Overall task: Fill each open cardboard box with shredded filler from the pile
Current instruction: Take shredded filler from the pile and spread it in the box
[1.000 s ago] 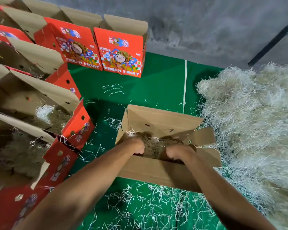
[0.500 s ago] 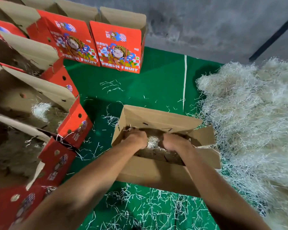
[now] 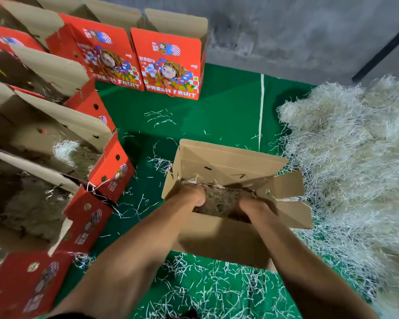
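A plain brown open cardboard box [image 3: 219, 240] sits on the green mat in the middle of the view, flaps up. Brownish shredded filler [image 3: 221, 200] lies inside it. Both my hands reach down into this box. My left hand [image 3: 191, 195] presses into the filler at the box's left end, and my right hand [image 3: 251, 207] digs into it at the right end. The fingertips of both hands are buried in the filler. The big pale pile of shredded filler [image 3: 355, 171] lies just right of the box, touching its right flap.
Several red "FRESH FRUIT" boxes stand open along the left [image 3: 97, 180] and at the back [image 3: 171, 65], the near left ones holding filler. Loose shreds litter the green mat [image 3: 217, 116]. A grey wall [image 3: 286, 31] closes the back, with a dark pole [image 3: 382, 51] leaning on it.
My hands were close together over a white tuft half a second ago. They have since spread apart and sunk lower into the filler in the box.
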### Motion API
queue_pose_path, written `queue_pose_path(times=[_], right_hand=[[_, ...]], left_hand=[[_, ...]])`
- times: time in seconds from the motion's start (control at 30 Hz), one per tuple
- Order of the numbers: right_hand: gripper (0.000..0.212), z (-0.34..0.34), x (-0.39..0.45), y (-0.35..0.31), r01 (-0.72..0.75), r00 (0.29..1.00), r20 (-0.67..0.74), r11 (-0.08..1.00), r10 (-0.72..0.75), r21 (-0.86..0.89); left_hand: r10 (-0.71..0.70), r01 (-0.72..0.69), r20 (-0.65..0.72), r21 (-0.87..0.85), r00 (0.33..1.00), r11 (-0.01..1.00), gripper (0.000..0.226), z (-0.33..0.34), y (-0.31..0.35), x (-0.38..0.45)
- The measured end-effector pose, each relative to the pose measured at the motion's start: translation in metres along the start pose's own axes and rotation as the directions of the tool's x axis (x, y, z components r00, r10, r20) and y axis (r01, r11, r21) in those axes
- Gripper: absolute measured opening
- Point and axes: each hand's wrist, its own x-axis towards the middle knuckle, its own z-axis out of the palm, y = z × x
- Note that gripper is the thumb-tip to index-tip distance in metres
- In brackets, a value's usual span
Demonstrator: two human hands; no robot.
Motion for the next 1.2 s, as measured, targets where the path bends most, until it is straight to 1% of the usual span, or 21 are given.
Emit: queue_pose_path(times=[0.03, 0.07, 0.1, 0.13, 0.17, 0.23, 0.3, 0.4, 0.43, 0.47, 0.53, 0.6, 0.7, 0.77, 0.83, 0.9, 0.93, 1.0, 1.1, 1.17, 1.2], right_hand=[[0.035, -0.001, -0.002, 0.000, 0.009, 0.998, 0.057, 1.000, -0.010, 0.028], [0.036, -0.004, -0.002, 0.000, 0.015, 0.996, 0.085, 1.000, -0.016, 0.014], [0.036, -0.006, -0.002, -0.001, 0.018, 0.996, 0.091, 1.000, -0.018, -0.002], [0.036, -0.009, -0.002, -0.003, 0.018, 0.997, 0.070, 0.998, -0.013, -0.064], [0.034, -0.012, -0.001, -0.006, 0.003, 1.000, 0.023, 0.991, 0.000, -0.135], [0.035, -0.012, 0.003, -0.013, -0.036, 0.996, -0.084, 0.967, 0.015, -0.254], [0.036, -0.007, 0.000, -0.019, -0.028, 0.992, -0.124, 0.956, -0.009, -0.291], [0.037, 0.013, -0.011, -0.019, 0.060, 0.998, 0.007, 0.929, -0.062, -0.364], [0.036, 0.016, -0.015, -0.011, 0.065, 0.998, 0.045, 0.934, -0.052, -0.352], [0.035, 0.016, -0.020, -0.006, 0.041, 0.999, 0.032, 0.955, -0.033, -0.294], [0.036, 0.009, -0.028, 0.000, -0.018, 0.999, -0.034, 0.994, 0.014, -0.108], [0.037, -0.004, -0.037, -0.005, 0.007, 0.994, -0.105, 0.995, -0.017, -0.102], [0.028, -0.021, -0.063, -0.016, 0.065, 0.940, -0.325, 0.990, -0.104, -0.128], [0.028, -0.026, -0.083, -0.009, 0.115, 0.882, -0.439, 0.982, -0.171, -0.151], [0.034, -0.023, -0.096, 0.005, 0.151, 0.793, -0.558, 0.966, -0.244, -0.208], [0.045, -0.021, -0.106, 0.020, 0.151, 0.679, -0.687, 0.966, -0.256, -0.211], [0.051, -0.020, -0.110, 0.029, 0.129, 0.634, -0.733, 0.968, -0.247, -0.215], [0.066, -0.017, -0.117, 0.048, 0.037, 0.609, -0.775, 0.983, -0.167, -0.182], [0.088, -0.008, -0.129, 0.065, -0.059, 0.661, -0.746, 0.997, 0.076, 0.050], [0.091, -0.001, -0.139, 0.066, -0.010, 0.692, -0.713, 0.989, 0.113, 0.148], [0.089, 0.002, -0.143, 0.065, 0.029, 0.695, -0.712, 0.985, 0.103, 0.171]], left_hand=[[-0.001, 0.001, 0.001, -0.003, 1.000, 1.000, 0.042, 0.000, -0.002, 0.003], [-0.059, 0.059, 0.015, -0.050, 0.998, 0.997, 0.043, -0.001, -0.001, 0.001], [-0.047, 0.047, 0.014, -0.017, 0.999, 0.999, 0.043, -0.003, -0.002, 0.000], [-0.025, 0.025, 0.017, -0.004, 1.000, 1.000, 0.042, -0.005, -0.001, -0.001], [0.040, -0.040, 0.007, 0.024, 0.999, 0.999, 0.042, -0.005, 0.000, 0.002], [0.080, -0.082, 0.036, 0.047, 0.996, 0.996, 0.043, -0.006, 0.007, -0.002], [0.069, -0.083, 0.109, 0.127, 0.992, 0.988, 0.044, 0.002, 0.006, -0.008], [0.043, -0.085, 0.238, 0.170, 0.970, 0.982, 0.040, 0.011, 0.003, -0.012], [0.047, -0.085, 0.242, 0.149, 0.969, 0.985, 0.040, 0.010, 0.002, -0.013], [0.077, -0.112, 0.234, 0.137, 0.969, 0.984, 0.042, 0.006, 0.001, -0.015], [0.106, -0.111, 0.156, 0.025, 0.982, 0.994, 0.047, -0.005, 0.000, -0.024], [0.162, -0.162, 0.064, -0.004, 0.985, 0.987, 0.042, -0.013, -0.001, -0.038], [0.231, -0.237, -0.063, -0.126, 0.971, 0.963, 0.028, -0.018, -0.003, -0.063], [0.299, -0.329, -0.178, -0.174, 0.937, 0.928, 0.022, -0.018, -0.003, -0.080], [0.346, -0.394, -0.296, -0.122, 0.890, 0.911, 0.015, -0.016, -0.004, -0.099], [0.357, -0.409, -0.377, -0.064, 0.855, 0.910, 0.010, -0.011, -0.006, -0.118], [0.368, -0.415, -0.388, -0.043, 0.845, 0.909, 0.009, -0.007, -0.008, -0.127], [0.420, -0.470, -0.339, -0.077, 0.842, 0.879, 0.016, 0.002, -0.012, -0.144], [0.526, -0.559, -0.210, -0.149, 0.824, 0.816, 0.044, 0.015, -0.018, -0.168], [0.576, -0.599, -0.194, -0.092, 0.794, 0.795, 0.068, 0.023, -0.018, -0.182], [0.591, -0.612, -0.201, -0.056, 0.781, 0.789, 0.075, 0.027, -0.017, -0.186]])
